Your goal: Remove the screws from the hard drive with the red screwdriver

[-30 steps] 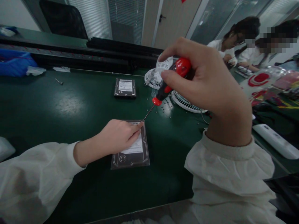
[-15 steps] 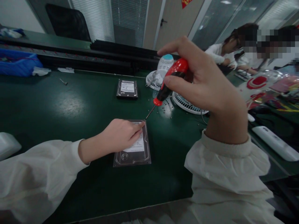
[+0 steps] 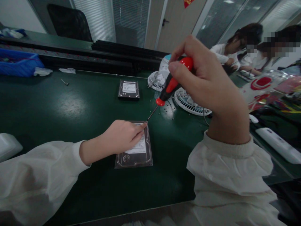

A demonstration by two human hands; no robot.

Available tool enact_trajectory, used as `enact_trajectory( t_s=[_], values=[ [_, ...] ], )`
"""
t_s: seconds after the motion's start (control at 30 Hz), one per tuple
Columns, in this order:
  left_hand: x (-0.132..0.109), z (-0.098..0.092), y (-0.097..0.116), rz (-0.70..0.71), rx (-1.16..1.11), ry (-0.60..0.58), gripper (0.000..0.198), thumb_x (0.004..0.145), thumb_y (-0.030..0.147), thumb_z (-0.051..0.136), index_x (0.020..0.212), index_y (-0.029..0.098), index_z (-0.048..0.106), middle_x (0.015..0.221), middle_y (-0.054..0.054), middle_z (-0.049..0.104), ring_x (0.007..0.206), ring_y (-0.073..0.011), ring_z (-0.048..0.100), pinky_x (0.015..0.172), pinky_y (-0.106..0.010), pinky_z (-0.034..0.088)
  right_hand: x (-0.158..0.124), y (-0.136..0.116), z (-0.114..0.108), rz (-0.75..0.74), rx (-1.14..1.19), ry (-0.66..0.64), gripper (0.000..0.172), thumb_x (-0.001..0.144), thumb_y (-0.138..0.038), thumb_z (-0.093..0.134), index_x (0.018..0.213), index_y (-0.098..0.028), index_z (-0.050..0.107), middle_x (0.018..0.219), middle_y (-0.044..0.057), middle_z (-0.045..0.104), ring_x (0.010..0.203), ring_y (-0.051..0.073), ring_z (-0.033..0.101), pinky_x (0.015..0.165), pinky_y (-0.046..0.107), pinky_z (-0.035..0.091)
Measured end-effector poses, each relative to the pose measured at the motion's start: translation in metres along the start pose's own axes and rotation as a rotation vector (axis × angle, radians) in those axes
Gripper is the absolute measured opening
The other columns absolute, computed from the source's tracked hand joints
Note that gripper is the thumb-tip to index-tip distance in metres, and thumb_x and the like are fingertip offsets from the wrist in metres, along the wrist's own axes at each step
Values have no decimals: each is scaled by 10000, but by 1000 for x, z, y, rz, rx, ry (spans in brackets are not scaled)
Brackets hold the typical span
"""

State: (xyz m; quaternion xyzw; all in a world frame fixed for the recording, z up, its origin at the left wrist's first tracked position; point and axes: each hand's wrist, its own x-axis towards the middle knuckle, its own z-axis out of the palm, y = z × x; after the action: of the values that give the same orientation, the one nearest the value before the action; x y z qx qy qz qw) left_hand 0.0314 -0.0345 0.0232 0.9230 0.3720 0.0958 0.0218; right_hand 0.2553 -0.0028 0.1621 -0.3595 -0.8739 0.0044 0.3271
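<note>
A hard drive with a white label lies flat on the green table in front of me. My left hand rests across its top and holds it, index finger stretched to the far right corner and the other fingers bent. At that corner is the tip of a red and black screwdriver, tilted with its handle up and to the right. The fingers of my right hand are closed around the upper end of the handle. Any screw under the tip is too small to make out.
Farther back lies a second hard drive. White fan parts and several loose screws are behind the screwdriver. A blue bin stands far left, a white power strip at right. Two people sit at the back right.
My right thumb and fingers have shifted up the screwdriver handle, which has turned to show another red panel. The tip stays at the drive's corner, and my left hand keeps its place.
</note>
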Motion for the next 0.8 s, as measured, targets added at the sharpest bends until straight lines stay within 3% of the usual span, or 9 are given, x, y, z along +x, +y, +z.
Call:
enact_trajectory(
  t_s=[0.07,0.13,0.2,0.3,0.47,0.63,0.73,0.8],
  values=[
    [0,0,0,-1,0,0,455,1052,349,376,1386,164,623,1105,-111,787,811,-212,749,594,-286,512,0,2,0,30,-15,12,56,931,-218,483,973,-183,497,927,18,505,775,108,434,769,291,344],
    [0,0,0,-2,5,0,455,1052,353,376,1385,166,625,1104,-111,788,805,-212,749,587,-283,508,1,3,0,44,-4,-2,67,896,-164,463,941,-198,498,892,20,505,753,125,439,764,311,342],
    [0,0,0,-2,5,1,457,1053,359,375,1387,169,622,1104,-111,788,801,-209,749,583,-279,505,1,3,0,48,10,-14,74,933,-232,449,890,-207,503,833,18,500,725,139,440,734,326,328],
    [1,0,0,5,4,4,457,1054,357,373,1384,162,622,1089,-112,790,791,-207,748,584,-279,508,1,3,0,60,-53,14,244,959,-414,494,845,-199,511,805,18,506,735,139,436,717,324,300],
    [1,-1,1,4,17,6,455,1053,354,374,1371,157,633,1056,-113,795,758,-212,746,567,-286,506,-1,2,0,22,-56,-4,51,878,-179,541,926,-163,547,889,6,538,784,95,435,757,280,313],
    [1,0,1,5,17,3,448,1049,340,376,1374,170,632,1098,-105,789,794,-221,751,601,-307,523,-1,2,-1,14,-36,-12,251,941,-404,550,904,-157,564,847,5,516,764,90,426,736,276,319],
    [0,0,0,4,6,-1,452,1049,341,373,1383,169,625,1115,-108,785,805,-213,751,592,-293,516,-1,3,-2,12,-35,-31,84,897,-237,572,929,-160,569,891,-2,548,773,83,433,745,268,327],
    [0,0,-1,4,1,-3,455,1050,345,374,1389,168,620,1123,-110,783,807,-208,750,586,-284,510,-1,2,-2,-11,-22,-53,95,875,-165,550,969,-163,562,916,-11,547,771,76,423,757,264,330]
  ],
)
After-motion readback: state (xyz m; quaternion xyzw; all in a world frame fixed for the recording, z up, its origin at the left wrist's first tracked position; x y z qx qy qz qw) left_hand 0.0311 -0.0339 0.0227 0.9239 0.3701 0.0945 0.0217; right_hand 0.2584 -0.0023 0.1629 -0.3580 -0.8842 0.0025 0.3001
